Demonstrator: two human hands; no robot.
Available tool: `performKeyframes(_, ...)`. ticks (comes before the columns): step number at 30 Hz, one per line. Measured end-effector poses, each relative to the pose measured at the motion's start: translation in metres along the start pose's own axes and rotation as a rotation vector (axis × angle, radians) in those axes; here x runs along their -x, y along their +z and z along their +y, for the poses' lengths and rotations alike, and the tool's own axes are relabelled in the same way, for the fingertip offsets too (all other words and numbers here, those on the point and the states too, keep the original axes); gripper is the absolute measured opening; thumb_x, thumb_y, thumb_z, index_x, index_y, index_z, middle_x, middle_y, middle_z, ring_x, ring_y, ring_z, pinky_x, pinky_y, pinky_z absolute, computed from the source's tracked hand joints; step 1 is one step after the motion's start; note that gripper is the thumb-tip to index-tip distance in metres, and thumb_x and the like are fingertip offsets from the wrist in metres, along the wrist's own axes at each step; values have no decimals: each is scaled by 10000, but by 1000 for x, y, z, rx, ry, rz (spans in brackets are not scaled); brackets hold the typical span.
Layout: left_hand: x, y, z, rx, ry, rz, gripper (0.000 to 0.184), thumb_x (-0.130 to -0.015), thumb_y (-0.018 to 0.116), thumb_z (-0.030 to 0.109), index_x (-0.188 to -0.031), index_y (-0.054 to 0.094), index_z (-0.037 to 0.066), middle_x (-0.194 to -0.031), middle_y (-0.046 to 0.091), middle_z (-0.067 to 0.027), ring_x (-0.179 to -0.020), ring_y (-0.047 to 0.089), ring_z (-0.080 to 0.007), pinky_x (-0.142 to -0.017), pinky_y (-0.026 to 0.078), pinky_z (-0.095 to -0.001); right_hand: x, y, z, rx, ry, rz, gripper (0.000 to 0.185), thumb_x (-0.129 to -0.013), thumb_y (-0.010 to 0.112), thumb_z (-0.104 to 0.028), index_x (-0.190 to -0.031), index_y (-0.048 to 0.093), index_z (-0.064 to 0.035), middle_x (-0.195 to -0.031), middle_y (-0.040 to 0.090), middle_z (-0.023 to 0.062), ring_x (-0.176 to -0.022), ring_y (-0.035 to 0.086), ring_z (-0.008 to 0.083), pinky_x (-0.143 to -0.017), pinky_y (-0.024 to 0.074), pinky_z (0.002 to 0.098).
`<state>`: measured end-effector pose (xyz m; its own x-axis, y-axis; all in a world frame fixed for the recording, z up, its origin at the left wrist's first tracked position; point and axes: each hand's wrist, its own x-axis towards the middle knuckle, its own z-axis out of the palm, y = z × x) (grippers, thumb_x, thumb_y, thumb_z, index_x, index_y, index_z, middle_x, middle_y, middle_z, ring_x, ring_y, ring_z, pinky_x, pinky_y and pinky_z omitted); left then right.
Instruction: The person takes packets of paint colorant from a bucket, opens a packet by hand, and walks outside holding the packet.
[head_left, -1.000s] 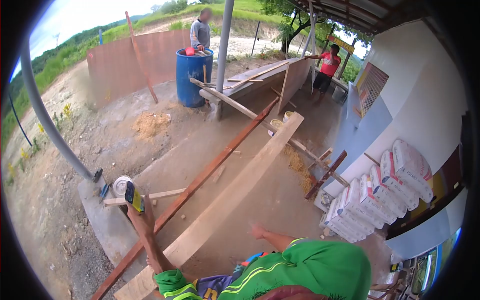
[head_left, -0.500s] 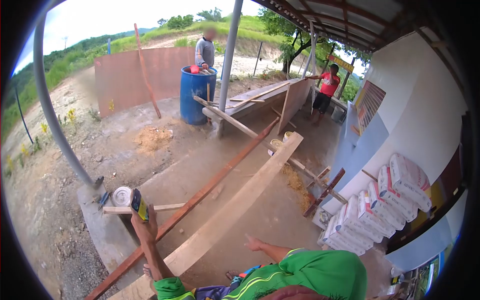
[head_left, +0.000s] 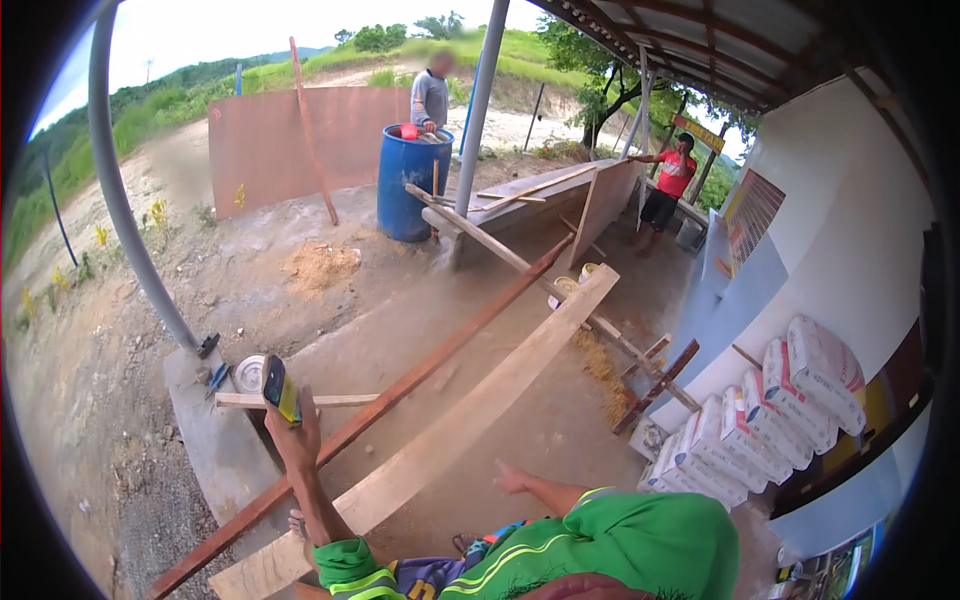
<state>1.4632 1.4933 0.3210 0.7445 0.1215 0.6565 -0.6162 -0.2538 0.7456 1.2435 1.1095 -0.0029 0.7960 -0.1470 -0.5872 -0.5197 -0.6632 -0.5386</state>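
Note:
My left hand [head_left: 293,430] is closed around a yellow and black tool [head_left: 281,390], held upright over the left end of a short wooden piece. My right hand [head_left: 513,479] is to the right of the pale plank [head_left: 470,415], fingers apart, holding nothing. The long pale plank runs diagonally from near my body to the upper right. Left of it lies a reddish-brown beam [head_left: 430,362], roughly parallel. Both cross a light timber [head_left: 505,252] at their far ends. A round white lid or bucket top [head_left: 249,374] sits beside the tool.
A person in grey [head_left: 430,100] stands behind a blue barrel [head_left: 408,190]. Another person in red [head_left: 672,175] stands at the back, one hand on an upright board [head_left: 600,205]. Stacked white sacks [head_left: 735,435] line the right wall. A grey post [head_left: 125,215] rises at left.
The view has shifted, so the barrel and people appear further right and lower than at first. My left hand still holds the tool, now tilted differently. My right hand remains outstretched.

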Motion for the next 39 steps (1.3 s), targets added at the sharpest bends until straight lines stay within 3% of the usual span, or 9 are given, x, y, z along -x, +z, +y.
performKeyframes(4, 0, -3, -3, 4, -54, 21, 338, -863, 637, 31, -1172, 525, -47, -811, 618, -119, -687, 560, -178, -666, 467, -305, -87, 44, 112, 172, -218, 38, 798, -877, 573, -254, -1463, 141, 72, -991, 633, 247, -833, 640, 302, -769, 523, 401)
performKeyframes(7, -1, -4, 2, -17, -74, 53, 348, -867, 638, 36, -1184, 519, -41, -817, 619, -114, -701, 557, -173, -678, 467, -305, -38, 14, 47, -66, -78, 3, 799, -869, 581, -218, -1467, 132, 64, -921, 640, 235, -784, 640, 279, -728, 531, 396)
performKeyframes(12, 5, -4, -13, -61, -207, 13, 171, -925, 591, 117, -992, 586, -40, -769, 600, -76, -694, 543, -163, -646, 449, -308, -13, -14, 48, 20, -173, 56, 813, -868, 588, -230, -1495, 123, 0, -925, 649, 236, -776, 644, 294, -740, 531, 397)
performKeyframes(18, 18, 15, -32, -43, -253, 34, 209, -955, 553, 165, -924, 602, -36, -724, 585, -63, -649, 525, -138, -596, 428, -310, 48, -51, 74, 15, 42, 193, 850, -862, 590, -237, -1523, 78, -83, -910, 654, 222, -724, 639, 283, -677, 535, 401)
performKeyframes(25, 49, 33, -28, 118, -426, -84, 246, -973, 542, 209, -889, 621, -9, -748, 584, -42, -653, 527, -114, -595, 427, -283, 121, -51, 98, -372, 247, 217, 864, -851, 602, -227, -1523, 79, -84, -931, 646, 174, -615, 578, 227, -513, 501, 357)
performKeyframes(27, 78, 47, -20, 145, -335, 5, 244, -976, 541, 229, -928, 614, 1, -748, 594, -41, -631, 536, -116, -582, 431, -278, 87, -17, 159, -211, 274, 256, 856, -850, 605, -239, -1520, 97, -75, -952, 647, 182, -614, 588, 227, -536, 507, 366)
performKeyframes(29, 113, 56, -3, 276, -580, 12, 246, -974, 543, 252, -972, 588, 10, -778, 614, -54, -639, 555, -127, -581, 439, -279, 77, -3, 186, -118, 293, 264, 847, -850, 606, -256, -1515, 119, -61, -969, 648, 192, -619, 601, 231, -564, 513, 375)
performKeyframes(34, 180, 55, -61, 219, -762, 22, 277, -961, 543, 296, -906, 595, 31, -786, 597, -54, -619, 546, -132, -560, 437, -290, 81, -6, 164, -160, 290, 216, 825, -853, 604, -302, -1496, 174, -15, -988, 655, 218, -645, 633, 250, -630, 523, 394)
performKeyframes(39, 183, 33, -98, 410, -1034, 302, 220, -936, 565, 266, -896, 602, 53, -754, 528, -17, -642, 529, -144, -568, 433, -322, 62, -2, 163, -215, 247, 249, 841, -846, 614, -328, -1490, 181, -3, -1018, 663, 230, -734, 664, 286, -707, 527, 405)
